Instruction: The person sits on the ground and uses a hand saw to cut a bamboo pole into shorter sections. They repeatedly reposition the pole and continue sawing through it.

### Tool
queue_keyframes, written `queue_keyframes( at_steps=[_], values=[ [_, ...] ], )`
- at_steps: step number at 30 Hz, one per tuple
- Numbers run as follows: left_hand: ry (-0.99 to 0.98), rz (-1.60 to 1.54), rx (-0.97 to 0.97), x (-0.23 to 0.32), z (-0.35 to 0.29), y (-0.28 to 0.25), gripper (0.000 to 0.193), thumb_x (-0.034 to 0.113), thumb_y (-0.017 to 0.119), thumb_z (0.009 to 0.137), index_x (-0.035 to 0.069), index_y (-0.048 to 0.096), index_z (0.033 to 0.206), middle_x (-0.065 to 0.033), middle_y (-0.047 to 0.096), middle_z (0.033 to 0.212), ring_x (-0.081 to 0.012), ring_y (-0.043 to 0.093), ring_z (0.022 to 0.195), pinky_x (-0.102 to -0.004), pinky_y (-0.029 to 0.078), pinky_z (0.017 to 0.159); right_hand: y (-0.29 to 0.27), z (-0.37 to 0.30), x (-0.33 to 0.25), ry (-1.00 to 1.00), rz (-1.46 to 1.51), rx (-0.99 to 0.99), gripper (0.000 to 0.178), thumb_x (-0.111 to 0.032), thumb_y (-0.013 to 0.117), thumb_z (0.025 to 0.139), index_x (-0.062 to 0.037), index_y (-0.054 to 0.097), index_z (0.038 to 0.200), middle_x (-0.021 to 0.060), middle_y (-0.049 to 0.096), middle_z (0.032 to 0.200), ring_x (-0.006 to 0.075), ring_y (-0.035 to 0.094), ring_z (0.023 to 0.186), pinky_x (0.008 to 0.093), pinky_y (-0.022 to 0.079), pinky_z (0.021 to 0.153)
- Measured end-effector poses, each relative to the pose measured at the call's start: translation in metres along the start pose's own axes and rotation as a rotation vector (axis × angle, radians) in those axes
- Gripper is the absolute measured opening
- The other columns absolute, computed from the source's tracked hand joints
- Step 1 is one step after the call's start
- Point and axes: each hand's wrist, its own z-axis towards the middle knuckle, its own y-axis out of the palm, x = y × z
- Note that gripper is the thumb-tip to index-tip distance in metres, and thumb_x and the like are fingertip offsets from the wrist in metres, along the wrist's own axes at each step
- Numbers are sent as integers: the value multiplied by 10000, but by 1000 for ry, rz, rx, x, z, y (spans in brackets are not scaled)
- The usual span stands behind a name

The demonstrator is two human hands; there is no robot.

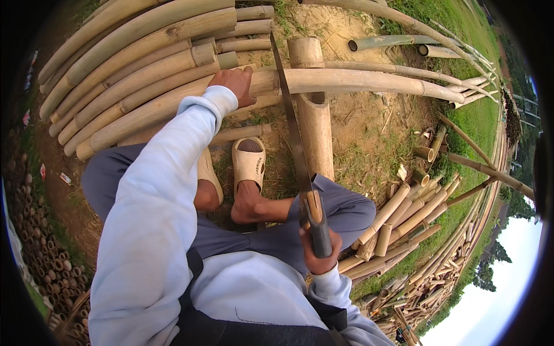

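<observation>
Bamboo pole [369, 82] lies across thick bamboo log [317, 138]; saw blade [292, 124] crosses pole just left of log. Left grip [234, 85] clasps pole left of blade; right grip [316, 263] wraps saw handle [320, 233]. Stacked poles [130, 52] at upper left, short bamboo pieces [395, 216] at right.

Pale-blue sleeve [153, 196] and slate-grey trousers [343, 205] meet a honey-tan bamboo pole [358, 81], a dark brown saw blade [292, 127] with black grip [321, 239], cream sandals [249, 162] bearing dark lettering, sandy-brown earth [369, 124] and bright green grass [470, 23].
</observation>
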Motion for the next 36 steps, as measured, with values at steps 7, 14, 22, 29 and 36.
queue_keyframes(
  at_steps=[7,14,22,29,36],
  values=[
    [25,-3,-34,4,-1,-14,580,435,752,812,31,624,1207,-224,742,1105,-389,709,1071,-471,547,960,61,153,21,-16,175,-10,161,-100,749,928,29,660,967,84,634,722,96,536,686,313,466,632],
    [23,15,-27,-6,-6,3,555,414,750,831,26,619,1205,-225,737,1110,-384,706,1077,-467,553,966,-18,-57,-13,198,-70,-103,250,-17,712,910,18,701,1158,126,742,935,143,699,878,303,542,813],
    [36,-8,-29,10,0,-8,548,402,759,805,29,636,1188,-218,738,1123,-386,705,1075,-469,544,979,57,129,32,-29,94,9,129,-78,737,922,25,665,950,68,628,703,88,544,674,316,470,614],
    [9,20,-53,-5,2,0,564,440,750,784,42,642,1169,-200,737,1122,-392,699,1086,-477,537,986,0,-22,2,65,20,17,237,-41,743,908,25,697,1131,91,709,820,117,664,772,290,533,729],
    [56,-38,-111,-2,8,-1,655,450,774,743,32,640,1229,-218,734,1116,-403,698,1079,-479,538,991,31,63,21,-105,33,136,153,-49,749,902,31,696,1022,94,666,753,105,571,694,303,495,650]
  ],
)
